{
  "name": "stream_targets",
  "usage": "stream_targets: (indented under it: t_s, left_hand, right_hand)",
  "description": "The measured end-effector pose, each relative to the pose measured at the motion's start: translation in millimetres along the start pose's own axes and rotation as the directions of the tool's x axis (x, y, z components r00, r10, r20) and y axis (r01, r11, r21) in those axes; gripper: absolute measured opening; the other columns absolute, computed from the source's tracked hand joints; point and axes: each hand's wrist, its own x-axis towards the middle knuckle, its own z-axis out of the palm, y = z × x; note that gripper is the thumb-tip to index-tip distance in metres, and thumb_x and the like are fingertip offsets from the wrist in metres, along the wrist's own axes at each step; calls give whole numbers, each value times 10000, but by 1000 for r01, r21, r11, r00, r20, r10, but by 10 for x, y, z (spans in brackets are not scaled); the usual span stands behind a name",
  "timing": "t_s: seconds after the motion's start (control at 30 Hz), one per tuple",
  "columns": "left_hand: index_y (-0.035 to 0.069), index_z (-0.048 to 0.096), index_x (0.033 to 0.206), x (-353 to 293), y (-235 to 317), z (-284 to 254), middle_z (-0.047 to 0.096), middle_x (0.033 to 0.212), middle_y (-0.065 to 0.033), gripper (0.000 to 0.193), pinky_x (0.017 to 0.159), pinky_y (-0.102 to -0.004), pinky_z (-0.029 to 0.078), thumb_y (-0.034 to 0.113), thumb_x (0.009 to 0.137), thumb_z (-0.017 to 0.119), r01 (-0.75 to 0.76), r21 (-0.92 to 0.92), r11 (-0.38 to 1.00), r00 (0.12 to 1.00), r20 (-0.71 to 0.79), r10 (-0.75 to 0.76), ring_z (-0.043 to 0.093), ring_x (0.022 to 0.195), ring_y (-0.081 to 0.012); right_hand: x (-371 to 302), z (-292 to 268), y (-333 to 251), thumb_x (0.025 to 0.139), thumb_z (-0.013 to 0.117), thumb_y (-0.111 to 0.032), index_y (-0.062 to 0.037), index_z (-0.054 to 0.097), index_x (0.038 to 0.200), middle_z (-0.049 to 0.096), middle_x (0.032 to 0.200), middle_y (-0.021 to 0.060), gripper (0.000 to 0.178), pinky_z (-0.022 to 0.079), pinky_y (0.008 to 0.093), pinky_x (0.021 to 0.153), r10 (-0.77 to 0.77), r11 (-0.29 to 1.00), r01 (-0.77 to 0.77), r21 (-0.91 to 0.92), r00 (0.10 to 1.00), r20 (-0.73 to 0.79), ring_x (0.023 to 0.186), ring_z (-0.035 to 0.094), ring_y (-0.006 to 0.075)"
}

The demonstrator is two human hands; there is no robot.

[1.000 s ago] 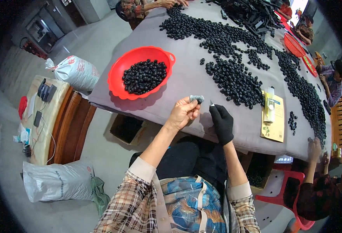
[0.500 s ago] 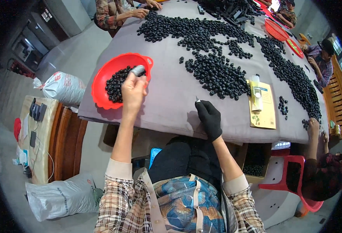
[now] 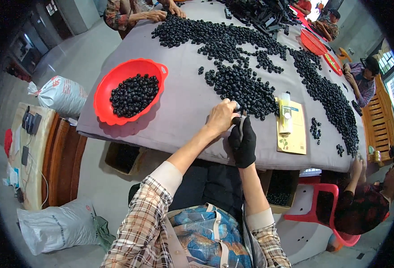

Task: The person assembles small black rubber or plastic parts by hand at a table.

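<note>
My bare left hand [image 3: 221, 117] reaches in from the left, fingers closed, beside the near edge of a pile of small black ring-like parts [image 3: 241, 87]. A grey covering shows at one fingertip; whatever the fingers pinch is hidden. Close against it, my right hand [image 3: 243, 144] wears a black glove and is closed on a slim pointed metal tool [image 3: 245, 115], whose tip sticks up past the fingers. To the left stands a red scalloped bowl [image 3: 104, 91] with many of the same black parts [image 3: 134, 95] in it.
A yellow booklet [image 3: 297, 134] with a clear-and-yellow bottle [image 3: 286, 117] lies right of my hands. More black parts [image 3: 326, 96] spread along the grey-covered table [image 3: 170, 111]. Co-workers' hands [image 3: 161, 14] are at the far left edge. A red chair [image 3: 326, 203] stands at right.
My left hand has moved right from above the red bowl to my right hand at the pile. The gloved hand stays near the pile, tool still in it. The whole view has shifted slightly.
</note>
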Motion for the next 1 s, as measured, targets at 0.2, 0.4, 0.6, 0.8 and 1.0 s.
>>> stream_targets:
  t_s: [0.2,0.4,0.6,0.8,1.0]
  left_hand:
    - [9,499,834,63,61,70,530,870,-194,197,660,-456,469,102,723,632,19,165,986,999,22,-23,575,762,-381]
    - [-2,524,810,49,-15,83,544,874,-199,150,653,-435,482,76,720,615,27,241,970,997,57,-42,586,776,-368]
    - [24,593,835,-112,-105,-279,565,634,-35,104,456,-231,421,119,797,611,429,-584,689,903,257,-344,509,507,-86]
    - [23,584,885,-496,-387,-536,570,664,-26,98,430,-175,411,108,860,544,504,-806,309,855,416,-309,510,503,-53]
    - [2,579,952,-556,-315,-523,589,724,-65,142,441,-180,458,109,870,534,428,-894,132,888,388,-248,554,537,-89]
  right_hand:
    - [8,-67,37,825,504,-43,-6,543,900,560,773,149,92,444,320,637,-181,854,175,-490,983,35,710,566,287]
    - [32,-78,111,931,409,-375,-48,552,944,408,543,-56,357,265,157,393,-104,932,114,-345,993,47,425,356,36]
    - [13,-109,10,697,543,43,1,563,916,578,797,143,224,447,318,595,66,908,-65,-415,998,-12,669,562,264]
    - [-6,121,-162,823,574,-121,5,597,945,560,720,18,176,409,249,550,305,952,-306,3,947,-99,607,479,100]
    - [-2,190,-124,832,609,-202,0,608,972,606,819,21,246,432,225,634,274,942,-278,-188,961,-45,714,524,80]
